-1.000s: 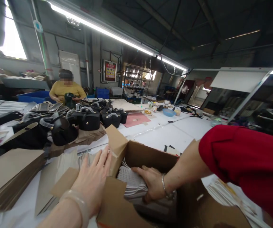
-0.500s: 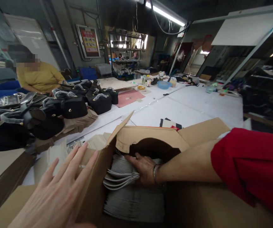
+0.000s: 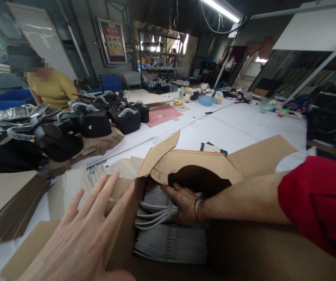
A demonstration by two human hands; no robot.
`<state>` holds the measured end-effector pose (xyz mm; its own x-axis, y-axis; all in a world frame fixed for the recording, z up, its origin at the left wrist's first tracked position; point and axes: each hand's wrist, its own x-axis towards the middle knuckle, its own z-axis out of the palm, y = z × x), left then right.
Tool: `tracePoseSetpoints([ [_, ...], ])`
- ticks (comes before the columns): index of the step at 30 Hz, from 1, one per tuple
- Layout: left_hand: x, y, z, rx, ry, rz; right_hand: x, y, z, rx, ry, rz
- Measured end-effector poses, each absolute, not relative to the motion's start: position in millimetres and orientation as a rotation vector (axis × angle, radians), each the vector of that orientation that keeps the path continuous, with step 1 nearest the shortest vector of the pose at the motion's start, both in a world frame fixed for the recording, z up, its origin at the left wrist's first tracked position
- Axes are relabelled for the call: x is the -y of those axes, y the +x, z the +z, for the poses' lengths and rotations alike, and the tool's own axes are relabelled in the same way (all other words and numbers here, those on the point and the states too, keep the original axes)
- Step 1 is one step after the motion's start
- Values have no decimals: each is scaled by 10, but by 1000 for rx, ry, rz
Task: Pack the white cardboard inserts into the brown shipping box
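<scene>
A brown cardboard box [image 3: 123,230] stands in front of me with its flaps folded out. Inside it lie grey-white flat pieces [image 3: 170,244] in tight stacks; some upper pieces [image 3: 154,218] bow apart at their left ends. My left hand [image 3: 83,230] rests against the box's left wall and flap, fingers spread, holding nothing. Reaching into the box, my right hand [image 3: 187,205] wraps round the right end of the upper stack, where the pieces press together. Its lower fingers are hidden in shadow. A bracelet [image 3: 196,208] circles that wrist.
Black handbags [image 3: 94,123] with wrapped handles crowd the left of the white table [image 3: 252,125]. Brown sheets [image 3: 13,203] and pale strips [image 3: 71,183] lie left of the box. A person in yellow [image 3: 57,89] is beyond the bags. A blue basin [image 3: 207,100] stands farther back.
The view has shifted slightly, so the box and both hands appear a little farther right. The left box flap stands more open to view. Both hands keep about the same places on the box and stack.
</scene>
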<state>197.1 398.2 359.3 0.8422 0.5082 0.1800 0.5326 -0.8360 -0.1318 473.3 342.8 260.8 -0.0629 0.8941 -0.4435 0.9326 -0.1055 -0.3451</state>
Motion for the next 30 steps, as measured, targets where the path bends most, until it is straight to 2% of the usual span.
tracePoseSetpoints([
  [10, -3977, 2061, 3702, 591, -2847, -264, -3473, 4804, 2492, -2000, 2193, -874],
  [22, -3957, 2048, 3651, 612, -2898, -297, -3490, 4836, 2320, -1907, 2084, -1032],
  [26, -3966, 2033, 3622, 563, -2891, -301, -3357, 4799, 2342, -2141, 2020, -939],
  [30, -3959, 2021, 3628, 527, -2874, -322, -3303, 4717, 2410, -2475, 1750, -790],
])
